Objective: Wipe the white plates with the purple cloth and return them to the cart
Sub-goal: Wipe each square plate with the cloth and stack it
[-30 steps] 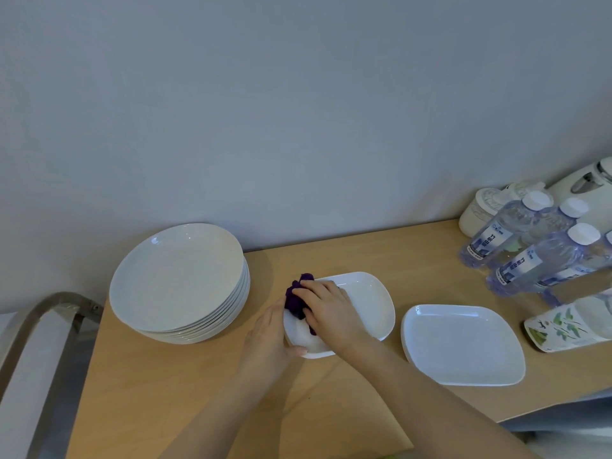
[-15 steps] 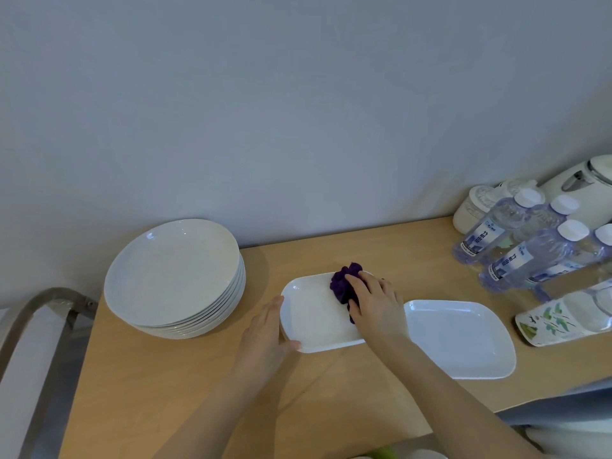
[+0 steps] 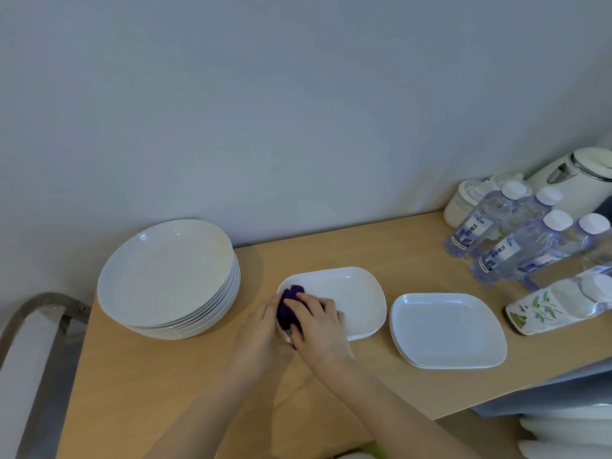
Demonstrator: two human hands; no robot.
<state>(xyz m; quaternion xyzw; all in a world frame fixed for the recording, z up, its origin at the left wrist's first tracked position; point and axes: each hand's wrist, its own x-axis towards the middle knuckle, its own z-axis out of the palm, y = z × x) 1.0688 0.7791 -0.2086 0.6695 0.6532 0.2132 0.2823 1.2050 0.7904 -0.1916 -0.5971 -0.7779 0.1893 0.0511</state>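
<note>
A white rectangular plate (image 3: 354, 296) lies on the wooden cart top (image 3: 165, 376). My right hand (image 3: 318, 326) presses a bunched purple cloth (image 3: 288, 304) onto the plate's left end, fingers curled over it. My left hand (image 3: 258, 332) holds the plate's left edge and steadies it. A second white rectangular plate (image 3: 447, 329) lies just to the right. A stack of several round white plates (image 3: 169, 276) stands at the left against the wall.
Several water bottles (image 3: 510, 240), white jars (image 3: 463, 203), a white kettle (image 3: 569, 180) and a floral-printed pack (image 3: 556, 306) crowd the right end. A metal cart handle (image 3: 29, 313) curves at the far left. The wall runs close behind.
My right hand has swept the purple cloth from the plate's middle-right back to its left end. My left hand stays on the plate's left edge.
</note>
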